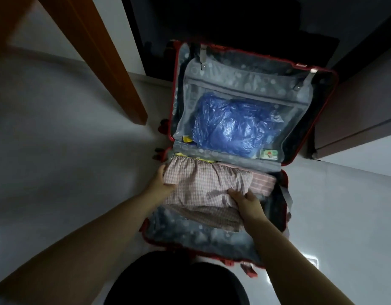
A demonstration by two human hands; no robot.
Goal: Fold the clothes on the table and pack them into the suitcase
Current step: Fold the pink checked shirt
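In the suitcase (179, 89), a checked garment (203, 188) lay folded. The left hand (160, 180) and right hand (245, 202) each gripped an edge.

garment (203, 188) in suitcase (190, 241) near half | bag (234, 124) in far half

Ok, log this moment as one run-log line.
stage: packing | left hand: holds checked garment edge | right hand: grips garment front | checked garment: in suitcase near half | blue bag: lid mesh pocket

I note: garment (203, 190), pink-and-white check; suitcase (190, 236), red shell, grey lining with pale circles; plastic bag (234, 124), bright blue
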